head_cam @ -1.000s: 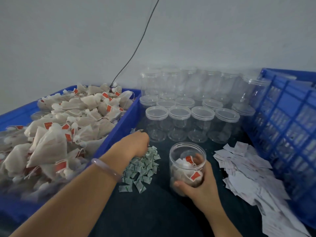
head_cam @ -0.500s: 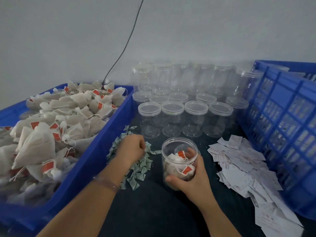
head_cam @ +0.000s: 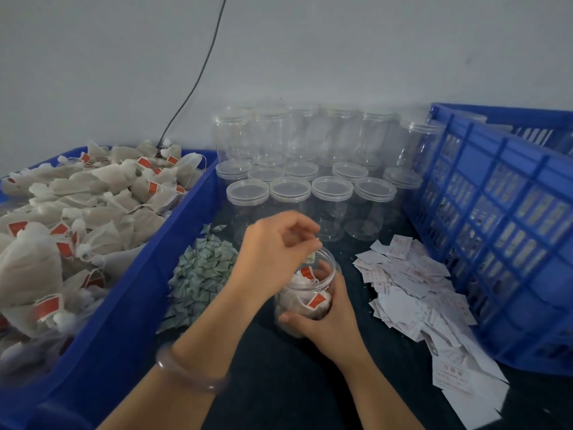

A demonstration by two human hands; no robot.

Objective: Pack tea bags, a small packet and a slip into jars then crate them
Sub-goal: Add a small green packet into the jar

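Observation:
An open clear jar stands on the dark table, holding tea bags with red tags. My right hand is wrapped around its near side. My left hand hovers over the jar's mouth, fingertips pinching a small green-and-white packet just above the rim. A heap of the same small packets lies left of the jar. White slips are spread to its right. Loose tea bags fill the blue bin on the left.
Several empty lidded clear jars stand in rows behind the open jar, against the wall. A blue slatted crate stands at the right. A black cable hangs down the wall.
My left hand has lifted off the packet heap and moved right to the jar's mouth with one small packet pinched in it. The right hand stays on the jar.

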